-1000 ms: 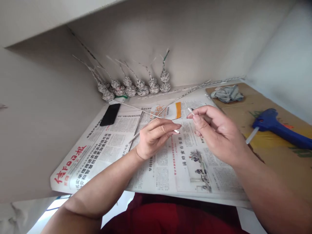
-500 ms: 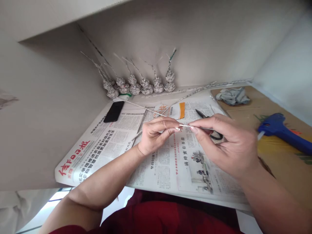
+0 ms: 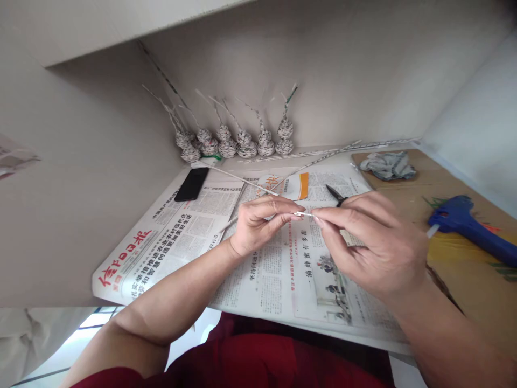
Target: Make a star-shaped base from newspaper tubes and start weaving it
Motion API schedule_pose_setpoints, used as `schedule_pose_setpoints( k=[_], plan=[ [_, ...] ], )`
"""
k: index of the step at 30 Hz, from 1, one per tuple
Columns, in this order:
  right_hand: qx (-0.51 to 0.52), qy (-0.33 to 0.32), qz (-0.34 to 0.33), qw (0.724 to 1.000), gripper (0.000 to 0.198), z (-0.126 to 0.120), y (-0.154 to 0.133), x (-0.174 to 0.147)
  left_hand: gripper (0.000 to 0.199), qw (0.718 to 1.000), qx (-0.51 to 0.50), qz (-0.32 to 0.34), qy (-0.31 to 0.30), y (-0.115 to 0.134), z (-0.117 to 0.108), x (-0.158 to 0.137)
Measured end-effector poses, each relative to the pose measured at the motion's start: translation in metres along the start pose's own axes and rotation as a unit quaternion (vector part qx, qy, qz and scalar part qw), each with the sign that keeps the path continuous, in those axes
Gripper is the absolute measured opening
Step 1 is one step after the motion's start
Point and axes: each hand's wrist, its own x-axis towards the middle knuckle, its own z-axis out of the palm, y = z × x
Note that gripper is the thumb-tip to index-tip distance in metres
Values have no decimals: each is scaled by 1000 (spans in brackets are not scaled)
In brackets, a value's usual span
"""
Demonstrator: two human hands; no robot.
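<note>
Between my two hands a thin white paper strip (image 3: 306, 214) is stretched over the newspaper (image 3: 278, 280). My left hand (image 3: 264, 221) pinches one end between thumb and fingers, where a small folded bit of paper shows at the fingertips. My right hand (image 3: 369, 237) pinches the other end; its fingers cover part of the strip. Rolled paper sticks (image 3: 246, 180) lie crossed behind my left hand. Beyond my right hand, black scissors (image 3: 335, 195) are partly hidden, only the blade end showing.
Several woven paper gourd shapes (image 3: 245, 144) line the back wall. A black phone (image 3: 191, 184) lies at left. On the cardboard (image 3: 476, 302) at right are a blue glue gun (image 3: 460, 218) and a crumpled cloth (image 3: 388, 165). A shelf (image 3: 121, 27) overhangs the desk.
My right hand has dropped slightly, and the strip now slants down to the right instead of lying nearly level. The whole view has shifted a little.
</note>
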Motion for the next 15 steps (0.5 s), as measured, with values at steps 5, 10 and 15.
schedule_pose_setpoints(
  k=[5, 10, 15],
  plan=[
    [-10, -11, -12, 1000, 17, -1, 0, -1, 9, 1000, 15, -10, -1, -2, 0, 0],
    [-17, -28, -12, 999, 18, -1, 1, -1, 9, 999, 32, -17, 8, -2, 0, 1],
    [-36, -40, -23, 998, 15, 1, 3, 0, 10, 999, 45, 2, 0, -3, -1, 1]
  ],
)
